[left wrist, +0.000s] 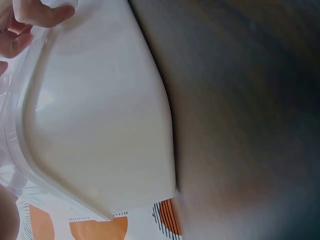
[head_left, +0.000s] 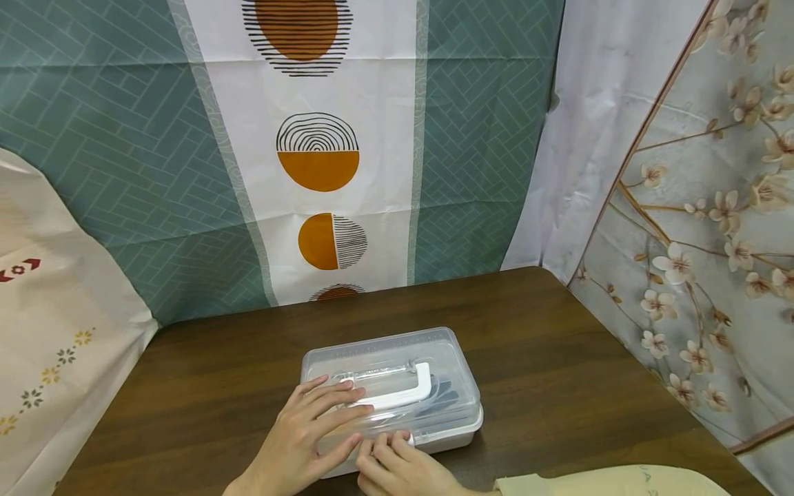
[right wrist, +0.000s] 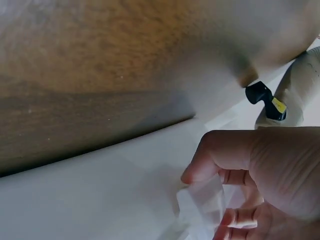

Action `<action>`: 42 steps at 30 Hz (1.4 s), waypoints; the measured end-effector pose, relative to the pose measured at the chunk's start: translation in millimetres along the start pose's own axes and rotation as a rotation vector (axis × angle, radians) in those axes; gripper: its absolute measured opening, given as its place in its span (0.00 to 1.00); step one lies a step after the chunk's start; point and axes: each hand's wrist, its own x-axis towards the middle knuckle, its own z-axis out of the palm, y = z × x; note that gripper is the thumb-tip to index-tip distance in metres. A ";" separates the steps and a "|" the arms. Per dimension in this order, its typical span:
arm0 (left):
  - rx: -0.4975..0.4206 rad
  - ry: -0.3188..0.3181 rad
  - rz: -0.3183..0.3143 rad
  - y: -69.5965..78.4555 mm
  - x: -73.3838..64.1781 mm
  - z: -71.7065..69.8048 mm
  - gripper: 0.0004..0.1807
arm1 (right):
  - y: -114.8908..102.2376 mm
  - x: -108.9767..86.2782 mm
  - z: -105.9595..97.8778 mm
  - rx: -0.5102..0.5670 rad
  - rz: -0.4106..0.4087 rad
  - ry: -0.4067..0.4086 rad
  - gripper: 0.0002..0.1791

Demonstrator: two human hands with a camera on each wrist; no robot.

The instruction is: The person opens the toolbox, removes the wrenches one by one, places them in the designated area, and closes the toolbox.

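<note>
A storage box with a white base [head_left: 454,441] and a clear lid [head_left: 378,348] sits on the table. On the lid lies a white carrying handle [head_left: 397,398], folded flat, and dark shapes show through the plastic beside it. My left hand [head_left: 310,427] rests on the lid's left part, fingers spread and nearly straight, with fingertips at the handle. At the front side my right hand [head_left: 403,470] pinches a whitish latch [right wrist: 200,205] between thumb and curled fingers. The left wrist view shows the box's smooth white wall [left wrist: 100,110] close up.
The brown wooden table [head_left: 558,365] extends around the box. Behind it hangs a green and white patterned cloth [head_left: 477,138]; a flowered cloth [head_left: 701,289] borders the right and a cream cloth [head_left: 56,331] the left. A cream sleeve [head_left: 608,482] covers my right forearm.
</note>
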 end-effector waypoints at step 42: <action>-0.004 0.011 0.005 0.4 0.6 -1.6 0.17 | 7.7 -8.3 -13.4 0.122 0.045 -0.002 0.18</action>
